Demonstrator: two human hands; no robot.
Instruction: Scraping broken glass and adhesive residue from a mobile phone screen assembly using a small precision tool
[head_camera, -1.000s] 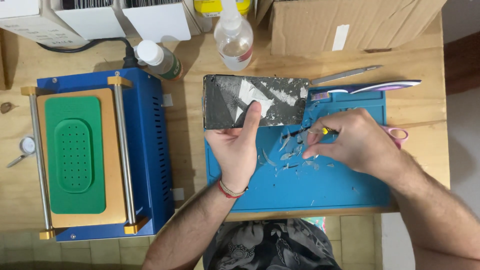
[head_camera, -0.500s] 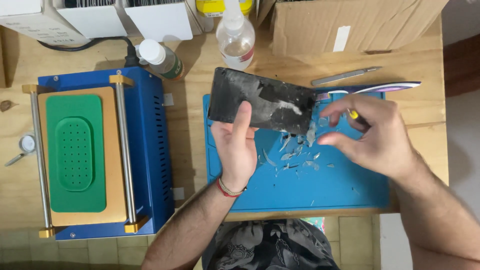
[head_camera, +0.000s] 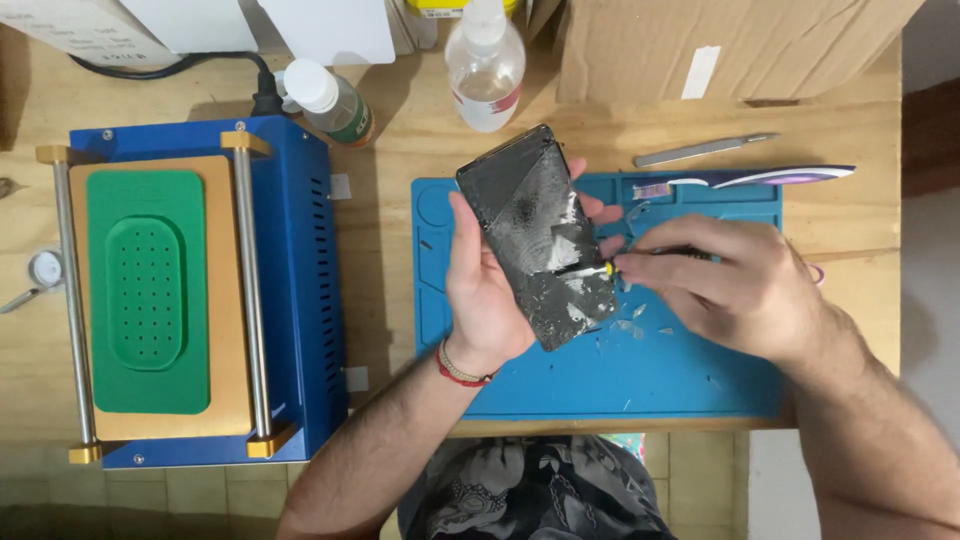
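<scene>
Overhead, a dark phone screen panel (head_camera: 540, 235) is held tilted above the blue work mat (head_camera: 690, 385), near that mat's upper left corner. It is gripped by the left hand (head_camera: 485, 290), thumb along its left edge and fingertips showing past its right edge. Its surface is badly broken: whitish, crazed patches are spread across the middle and lower right, while the upper left part is left mostly black and dusty. A thin yellow-tipped tool (head_camera: 640, 260) is pinched in the right hand (head_camera: 725, 285), with its point laid against the panel's right edge, at the cracked area. Small pale glass shards (head_camera: 630, 325) are scattered on the mat just below the panel.

Toward the bench's left edge, a blue machine (head_camera: 300, 290) with a green pad (head_camera: 147, 290) is set. 2 bottles are stood along the far edge: a clear one (head_camera: 485, 65) and a smaller white-capped one (head_camera: 330, 100). A cardboard box (head_camera: 720, 45) is seen at the far right corner, with a slim metal tool (head_camera: 705, 150) and a toothbrush (head_camera: 760, 180) laid by the mat's far edge.
</scene>
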